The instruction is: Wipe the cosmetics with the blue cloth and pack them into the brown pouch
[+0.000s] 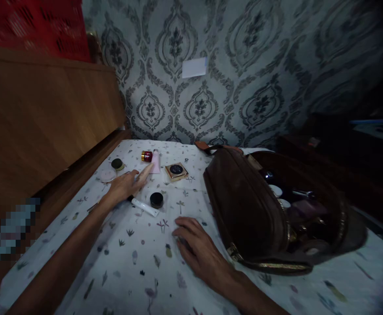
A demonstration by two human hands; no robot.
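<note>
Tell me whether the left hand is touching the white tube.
Touching. The head view shows the left hand lying over the dark-capped end of the white tube, with no gap between them on the printed sheet.

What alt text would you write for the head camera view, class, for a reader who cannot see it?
A person's left hand reaches over a white tube toward a pink tube on a patterned sheet, while the right hand rests flat beside an open brown bag. A black jar, a square compact and a red jar lie nearby.

brown bag [244, 205], floral white sheet [138, 267], grey damask wallpaper [244, 65]
</note>
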